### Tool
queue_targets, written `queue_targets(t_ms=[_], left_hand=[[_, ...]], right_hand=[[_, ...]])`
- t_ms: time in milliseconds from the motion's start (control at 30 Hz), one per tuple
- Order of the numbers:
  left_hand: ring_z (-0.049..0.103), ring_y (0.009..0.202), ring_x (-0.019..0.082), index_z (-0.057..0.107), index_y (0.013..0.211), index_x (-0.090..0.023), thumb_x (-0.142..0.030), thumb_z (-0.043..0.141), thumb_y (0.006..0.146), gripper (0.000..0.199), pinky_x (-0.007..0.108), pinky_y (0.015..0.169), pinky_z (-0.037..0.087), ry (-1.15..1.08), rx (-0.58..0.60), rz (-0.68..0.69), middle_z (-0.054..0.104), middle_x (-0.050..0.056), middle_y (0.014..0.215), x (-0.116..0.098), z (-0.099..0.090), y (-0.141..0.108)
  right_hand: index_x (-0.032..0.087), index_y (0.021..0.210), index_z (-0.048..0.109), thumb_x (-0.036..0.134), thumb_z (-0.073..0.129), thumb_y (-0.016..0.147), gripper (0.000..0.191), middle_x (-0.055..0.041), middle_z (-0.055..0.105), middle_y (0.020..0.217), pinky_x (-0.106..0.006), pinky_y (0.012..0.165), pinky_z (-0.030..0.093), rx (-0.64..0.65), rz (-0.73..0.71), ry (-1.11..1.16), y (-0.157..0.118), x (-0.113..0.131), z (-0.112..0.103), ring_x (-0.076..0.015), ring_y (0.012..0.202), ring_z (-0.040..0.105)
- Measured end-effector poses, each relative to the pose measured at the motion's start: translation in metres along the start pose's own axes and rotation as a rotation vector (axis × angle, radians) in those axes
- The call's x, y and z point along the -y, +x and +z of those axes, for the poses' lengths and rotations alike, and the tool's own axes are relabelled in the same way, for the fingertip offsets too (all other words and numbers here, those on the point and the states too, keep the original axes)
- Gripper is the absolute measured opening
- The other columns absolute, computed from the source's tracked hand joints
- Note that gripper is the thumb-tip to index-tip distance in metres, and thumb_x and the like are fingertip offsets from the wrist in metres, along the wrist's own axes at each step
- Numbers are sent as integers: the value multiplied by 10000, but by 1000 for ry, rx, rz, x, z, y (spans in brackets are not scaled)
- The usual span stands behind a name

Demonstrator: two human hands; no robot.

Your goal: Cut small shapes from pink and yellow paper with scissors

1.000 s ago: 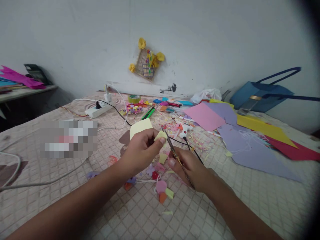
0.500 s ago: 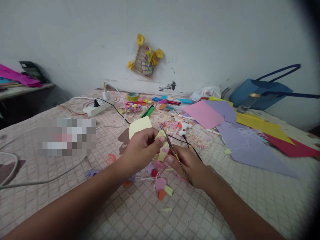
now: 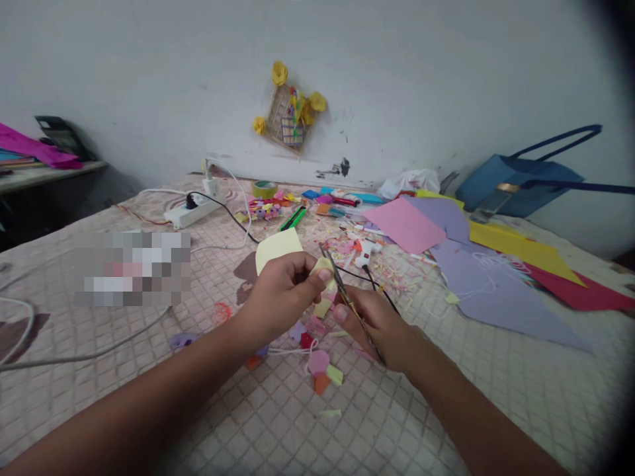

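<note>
A small piece of pale yellow paper [image 3: 323, 266] is pinched between the thumb and fingers of my left hand [image 3: 285, 291]. My right hand [image 3: 377, 324] grips a pair of scissors [image 3: 347, 297], whose blades point up and away at the right edge of that paper. A larger pale yellow sheet [image 3: 278, 247] lies just beyond my left hand. Below the hands are scattered paper cutouts, among them a pink round piece [image 3: 318, 362], an orange scrap [image 3: 321, 383] and a looped white string [image 3: 290, 352].
A white glue gun [image 3: 366, 252] lies among paper clippings, with a green cutter [image 3: 292, 218] farther back. Coloured sheets, including a pink sheet [image 3: 404, 225], spread to the right near a blue bag [image 3: 516, 185]. At left is a power strip [image 3: 191, 210] with cables.
Both hands have shifted very slightly right with the paper and scissors. The blades look closer together at the paper's edge. The view has tilted a little.
</note>
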State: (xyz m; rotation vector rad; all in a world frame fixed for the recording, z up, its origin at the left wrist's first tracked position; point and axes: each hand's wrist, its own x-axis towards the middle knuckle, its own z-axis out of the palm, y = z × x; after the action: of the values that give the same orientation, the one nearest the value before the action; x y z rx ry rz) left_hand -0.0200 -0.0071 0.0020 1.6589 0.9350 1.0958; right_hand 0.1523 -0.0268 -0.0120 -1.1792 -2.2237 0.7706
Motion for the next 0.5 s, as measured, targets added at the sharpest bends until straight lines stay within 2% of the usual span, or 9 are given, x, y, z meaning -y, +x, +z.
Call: queue_targets(t_ms=[233,500], left_hand=[[445,466,63,487,651,-152,-329,517,797,231,186,446,346,14,-22,-12,500,-33,531,-1,1,-1],[447,454,60,474,650,-153,-315,515,798,223,180,435,346,-3,-30,-21,501,-36,525,-2,3,0]], right_hand=[[200,652,348,336,452,856,266,-7,516,678,-255,577,357,-12,20,-19,-1,3,0,-137,626,455],[182,706,457,416,429,872,288,1,488,637,-252,558,350,-21,18,-23,0,2,1,-137,595,439]])
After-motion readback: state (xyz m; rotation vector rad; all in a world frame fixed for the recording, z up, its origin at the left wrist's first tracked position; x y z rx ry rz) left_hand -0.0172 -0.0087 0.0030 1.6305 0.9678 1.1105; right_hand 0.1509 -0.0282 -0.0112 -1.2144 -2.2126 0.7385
